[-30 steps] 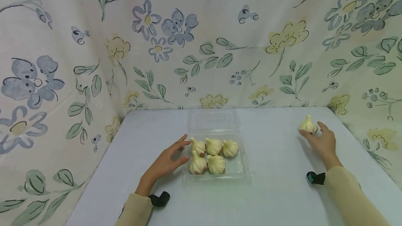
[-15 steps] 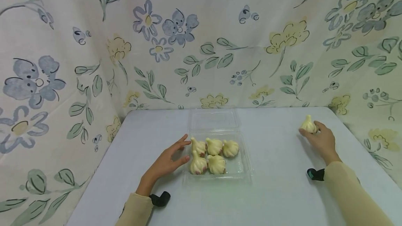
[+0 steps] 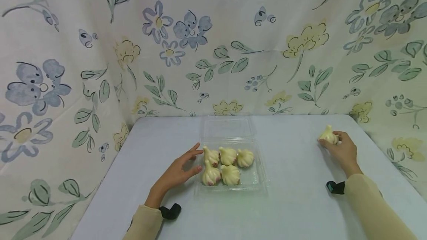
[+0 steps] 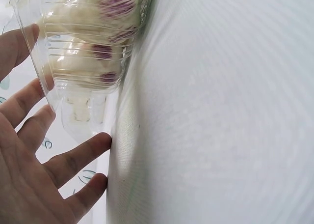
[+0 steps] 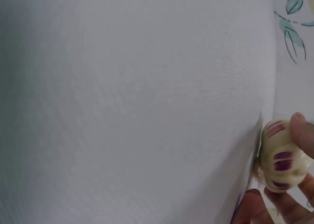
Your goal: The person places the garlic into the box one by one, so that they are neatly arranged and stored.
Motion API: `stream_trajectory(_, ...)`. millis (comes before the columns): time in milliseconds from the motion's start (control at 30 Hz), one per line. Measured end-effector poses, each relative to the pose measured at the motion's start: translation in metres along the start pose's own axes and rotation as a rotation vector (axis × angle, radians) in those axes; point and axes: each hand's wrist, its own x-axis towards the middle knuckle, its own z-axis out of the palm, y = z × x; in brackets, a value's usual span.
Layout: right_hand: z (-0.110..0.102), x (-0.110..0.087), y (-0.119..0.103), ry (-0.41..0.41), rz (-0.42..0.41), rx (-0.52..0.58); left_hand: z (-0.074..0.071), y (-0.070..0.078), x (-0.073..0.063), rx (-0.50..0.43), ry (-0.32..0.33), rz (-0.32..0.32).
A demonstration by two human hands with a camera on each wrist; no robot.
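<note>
My right hand [image 3: 343, 153] grips a garlic bulb [image 3: 328, 136] near the table's far right corner. In the right wrist view the thumb lies against the purple-streaked bulb [image 5: 282, 157], fingers beneath it, close to the table surface. At the middle of the table lies a clear plastic clamshell box [image 3: 258, 180], lid raised, with several garlic bulbs [image 3: 230, 175] in two rows. My left hand [image 3: 176, 171] is at the box's left side, fingers spread. In the left wrist view its upper fingertips touch the clear wall [image 4: 41, 69], while two lower fingertips meet the table.
The transparent lid [image 3: 227, 128] leans back at the box's far side. A white cloth covers the table [image 3: 293, 203]. Floral curtains [image 3: 213, 47] hang behind and to the sides. Black wrist cameras [image 3: 170, 211] sit by both cuffs.
My right hand's fingers have drawn in around the garlic bulb, which sits very slightly lower. My left hand and the box have stayed in place.
</note>
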Motion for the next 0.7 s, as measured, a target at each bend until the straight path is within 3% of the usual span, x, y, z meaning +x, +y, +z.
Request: stream_trajectory(700, 0.001, -0.014, -0.012, -0.024, 0.037, 0.007, -0.001, 0.001, 0.0, -0.011, -0.002, 0.023)
